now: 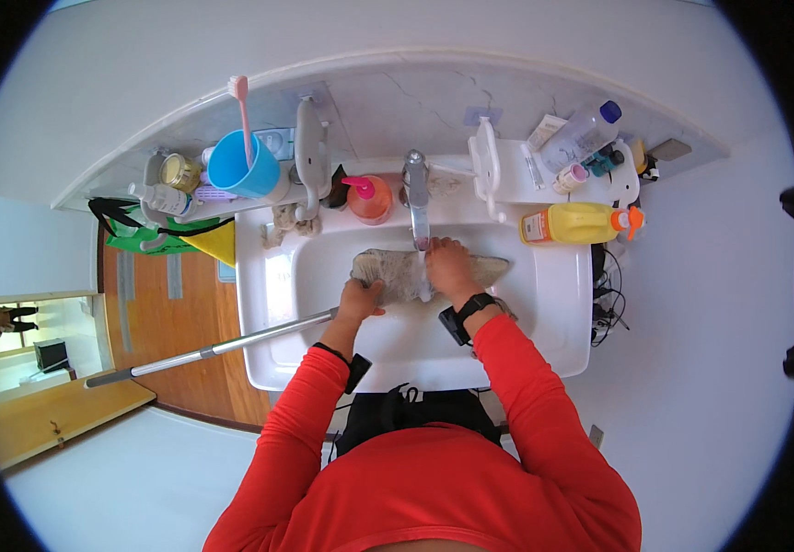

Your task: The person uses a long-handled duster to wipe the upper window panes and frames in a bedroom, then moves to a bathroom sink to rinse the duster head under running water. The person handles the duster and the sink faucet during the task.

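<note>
A soaked grey-beige flat mop head (397, 274) lies across the white washbasin (397, 359), under the chrome faucet (417, 200). Water runs from the spout onto its fabric pad. My left hand (361, 299) grips the pad's near left edge, thumb on top. Just right of the stream, my right hand (449, 268) is closed over the pad, its fingertips partly hidden. The mop's telescopic metal pole (245, 343) slants out over the basin's left rim; where it joins the head is hidden by my left hand.
Behind the basin stands a pink pump bottle (370, 199), with a wet rag (291, 222) to its left. A yellow detergent bottle (569, 223) lies on the right rim. Wall shelves hold a blue cup (241, 165) and a clear plastic bottle (580, 138). Cables (607, 297) hang at right.
</note>
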`<control>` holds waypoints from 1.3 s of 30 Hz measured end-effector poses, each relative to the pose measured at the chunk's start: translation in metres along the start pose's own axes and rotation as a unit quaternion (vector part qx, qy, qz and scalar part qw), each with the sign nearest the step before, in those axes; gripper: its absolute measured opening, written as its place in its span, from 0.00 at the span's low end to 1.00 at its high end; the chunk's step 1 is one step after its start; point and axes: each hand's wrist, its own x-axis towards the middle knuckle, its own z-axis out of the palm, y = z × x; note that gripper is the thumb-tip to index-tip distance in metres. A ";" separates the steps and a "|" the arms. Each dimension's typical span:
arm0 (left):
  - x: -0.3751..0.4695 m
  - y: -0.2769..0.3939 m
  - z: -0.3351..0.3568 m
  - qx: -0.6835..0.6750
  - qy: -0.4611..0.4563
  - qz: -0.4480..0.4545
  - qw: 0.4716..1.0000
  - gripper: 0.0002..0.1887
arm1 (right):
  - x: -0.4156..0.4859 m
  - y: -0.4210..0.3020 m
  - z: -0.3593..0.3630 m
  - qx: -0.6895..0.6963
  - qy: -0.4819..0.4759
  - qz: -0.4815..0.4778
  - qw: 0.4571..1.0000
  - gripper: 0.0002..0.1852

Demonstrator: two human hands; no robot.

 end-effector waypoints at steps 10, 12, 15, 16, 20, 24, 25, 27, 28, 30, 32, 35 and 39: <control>-0.004 -0.001 0.003 0.318 0.163 0.077 0.931 0.22 | -0.045 -0.043 0.034 0.102 0.090 -0.214 0.967 0.22; 0.006 -0.008 -0.009 0.263 0.172 0.103 0.944 0.17 | -0.048 -0.029 0.046 0.180 0.041 -0.084 0.979 0.21; 0.024 -0.013 -0.015 -0.173 0.075 -0.035 0.981 0.14 | -0.057 -0.005 0.074 0.183 0.114 0.065 0.974 0.19; 0.026 -0.017 -0.014 -0.254 0.046 -0.049 0.965 0.12 | -0.059 -0.002 0.087 0.192 0.096 0.090 0.973 0.19; 0.030 -0.031 -0.001 -0.453 -0.020 -0.087 0.887 0.08 | -0.049 -0.011 0.133 0.355 0.129 0.069 0.923 0.21; 0.031 -0.040 0.006 -0.330 -0.044 -0.005 0.943 0.11 | -0.046 -0.039 0.128 0.657 -0.070 0.270 0.701 0.30; 0.030 -0.040 0.007 -0.224 -0.030 0.019 0.974 0.13 | -0.043 -0.046 0.120 0.666 -0.075 0.296 0.681 0.23; 0.030 -0.038 0.007 -0.367 -0.028 -0.025 0.929 0.13 | -0.042 -0.057 0.103 0.704 -0.074 0.309 0.635 0.08; 0.030 -0.036 0.008 -0.425 -0.021 -0.044 0.904 0.13 | -0.042 -0.056 0.093 0.662 -0.076 0.329 0.669 0.08; 0.028 -0.030 0.010 -0.364 -0.014 -0.030 0.931 0.16 | -0.040 -0.044 0.076 0.587 -0.083 0.354 0.724 0.08; 0.023 -0.023 0.012 -0.193 0.003 0.038 0.981 0.20 | -0.037 -0.018 0.061 0.541 -0.089 0.296 0.782 0.09; 0.011 -0.011 0.015 0.211 0.051 0.175 0.960 0.26 | -0.029 0.015 0.048 0.554 -0.060 0.240 0.795 0.08; -0.011 0.005 0.034 0.470 0.133 0.250 0.836 0.26 | -0.011 0.020 0.045 0.462 0.045 0.141 0.874 0.05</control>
